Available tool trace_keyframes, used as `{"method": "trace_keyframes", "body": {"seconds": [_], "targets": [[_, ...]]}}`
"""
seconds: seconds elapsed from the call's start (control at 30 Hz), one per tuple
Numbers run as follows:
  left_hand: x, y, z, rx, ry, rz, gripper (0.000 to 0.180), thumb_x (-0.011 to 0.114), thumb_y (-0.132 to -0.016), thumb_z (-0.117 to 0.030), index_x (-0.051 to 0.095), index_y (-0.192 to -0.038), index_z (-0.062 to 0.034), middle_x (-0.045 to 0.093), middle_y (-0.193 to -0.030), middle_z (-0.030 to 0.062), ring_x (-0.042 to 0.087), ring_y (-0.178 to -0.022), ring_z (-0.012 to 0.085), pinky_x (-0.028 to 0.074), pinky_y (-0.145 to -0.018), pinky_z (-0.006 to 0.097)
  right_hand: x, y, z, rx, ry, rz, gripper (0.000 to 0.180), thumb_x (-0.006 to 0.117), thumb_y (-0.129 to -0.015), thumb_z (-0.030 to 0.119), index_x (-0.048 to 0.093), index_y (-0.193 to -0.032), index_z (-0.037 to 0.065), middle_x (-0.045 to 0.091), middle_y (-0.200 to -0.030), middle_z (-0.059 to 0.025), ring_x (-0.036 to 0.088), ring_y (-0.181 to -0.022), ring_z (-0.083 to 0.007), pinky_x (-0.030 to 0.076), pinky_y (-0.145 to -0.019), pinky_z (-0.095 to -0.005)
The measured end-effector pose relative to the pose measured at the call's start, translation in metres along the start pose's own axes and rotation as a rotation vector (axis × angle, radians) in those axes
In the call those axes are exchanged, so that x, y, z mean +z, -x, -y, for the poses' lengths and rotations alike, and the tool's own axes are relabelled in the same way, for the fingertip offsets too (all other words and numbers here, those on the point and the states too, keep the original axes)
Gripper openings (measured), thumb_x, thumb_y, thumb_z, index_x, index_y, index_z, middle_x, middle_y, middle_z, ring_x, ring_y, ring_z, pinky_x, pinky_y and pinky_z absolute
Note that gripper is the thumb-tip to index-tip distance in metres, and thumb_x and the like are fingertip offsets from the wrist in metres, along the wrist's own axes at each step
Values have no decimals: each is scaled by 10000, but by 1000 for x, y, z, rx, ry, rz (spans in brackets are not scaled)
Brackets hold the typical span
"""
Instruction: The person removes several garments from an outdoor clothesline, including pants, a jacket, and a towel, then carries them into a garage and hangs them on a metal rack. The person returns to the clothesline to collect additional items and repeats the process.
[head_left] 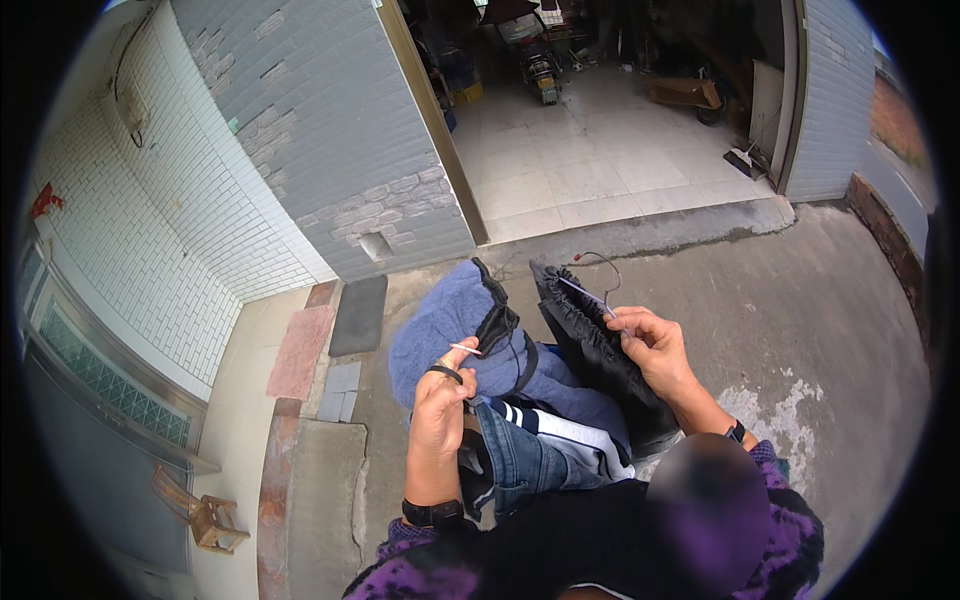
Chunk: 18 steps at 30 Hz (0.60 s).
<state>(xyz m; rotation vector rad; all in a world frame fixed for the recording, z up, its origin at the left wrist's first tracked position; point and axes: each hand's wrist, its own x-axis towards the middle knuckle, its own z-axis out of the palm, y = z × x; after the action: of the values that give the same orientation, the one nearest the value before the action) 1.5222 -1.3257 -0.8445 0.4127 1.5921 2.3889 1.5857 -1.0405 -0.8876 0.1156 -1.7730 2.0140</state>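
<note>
My right hand [655,350] is closed in a pinch on a thin greyish clothes hanger [613,312], whose curved hook ends in a red tip. The hanger lies along the gathered, elastic-looking waistband of a black garment [600,365], which hangs below that hand. My left hand [440,400] is closed, with a thin pale stick-like piece [465,349] between thumb and finger and a black loop around a finger. Beside and beneath it bunch a blue fleecy garment [440,320] with a black edge, blue jeans [520,455] and a white-and-dark striped garment [590,440]. Their supports are hidden.
Ahead, a concrete step [640,228] leads to an open garage with a motorbike [540,75] and a cardboard box [685,93]. On the left are a grey mat [358,315], a pink mat [303,352] and a small wooden chair [212,520]. A broom [742,160] leans by the doorway.
</note>
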Motion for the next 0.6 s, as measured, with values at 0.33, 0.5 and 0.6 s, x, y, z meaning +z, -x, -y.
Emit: {"method": "trace_keyframes", "body": {"seconds": [0.33,0.5,0.6], "targets": [[44,-399,56,-105,3,151,627,539,-616,-83,482,-1183,177,550,-1161,162,473,-707,124,352,-857,267,-140,-309,-94,6,11,-381,315,445,-740,-154,650,-944,-30,589,-1092,-91,522,-817,-96,400,-699,-208],[41,-550,93,-5,117,79,568,535,-644,-38,484,-1176,153,510,-757,51,411,-648,106,322,-685,215,-189,-452,-164,15,-20,-332,330,427,-745,-163,646,-955,-35,578,-1107,-96,563,-927,-129,434,-787,-224],[40,-619,108,27,68,29,511,532,-624,-36,530,-1097,156,582,-959,121,430,-660,116,345,-720,243,-198,-540,-206,6,35,-227,318,439,-749,-158,650,-947,-25,583,-1090,-88,551,-907,-113,422,-759,-215]]}}
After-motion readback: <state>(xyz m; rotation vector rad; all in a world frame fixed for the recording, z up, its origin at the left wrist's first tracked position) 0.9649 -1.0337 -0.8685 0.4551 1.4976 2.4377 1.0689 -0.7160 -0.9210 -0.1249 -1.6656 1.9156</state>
